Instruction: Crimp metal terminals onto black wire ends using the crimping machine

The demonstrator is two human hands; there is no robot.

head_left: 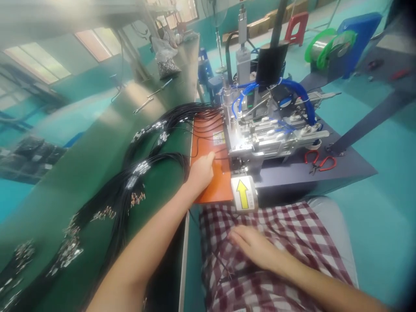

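**Bench view.** Two hands are shown. The left hand [201, 171] is laid, fingers curled, on one orange mat [211, 190]; whether anything is pinched cannot be told. The right hand [253, 247] is spread flat, grasping nothing, on the checked cloth [292, 234]. Two wire bundles [130, 186] are draped over the green bench [81, 164], their long axis running from lower left up towards the mat. One machine [260, 134] and one pair of pliers [320, 161] are seen beyond.

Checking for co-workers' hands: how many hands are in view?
2: the left hand on the orange mat, the right hand flat on the checked cloth. No others show.
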